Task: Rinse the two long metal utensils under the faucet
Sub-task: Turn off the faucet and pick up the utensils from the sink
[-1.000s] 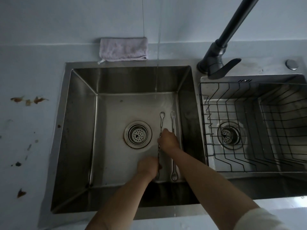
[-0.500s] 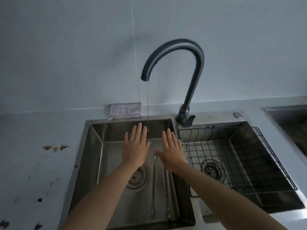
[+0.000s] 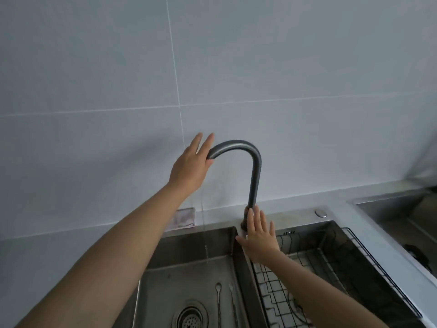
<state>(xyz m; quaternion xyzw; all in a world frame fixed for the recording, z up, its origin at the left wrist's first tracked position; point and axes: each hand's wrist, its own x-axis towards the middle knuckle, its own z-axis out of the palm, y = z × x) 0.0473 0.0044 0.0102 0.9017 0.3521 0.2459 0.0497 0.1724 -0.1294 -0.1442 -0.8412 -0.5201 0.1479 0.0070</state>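
Observation:
Two long thin metal utensils lie side by side on the floor of the left sink basin: a spoon-tipped one and a fork-tipped one. The dark curved faucet rises behind the divider, and a thin stream of water falls from its spout into the left basin. My left hand is raised with fingers spread, its palm against the spout end. My right hand is flat and open over the faucet base, covering the handle. Neither hand holds a utensil.
A round drain strainer sits left of the utensils. A black wire rack fills the right basin. A folded pale cloth lies on the ledge behind the left basin. Another sink edge shows at far right.
Both hands let go of the utensils in the basin and rose. The left hand went up to the spout, the right one to the faucet base. The view tilted upward.

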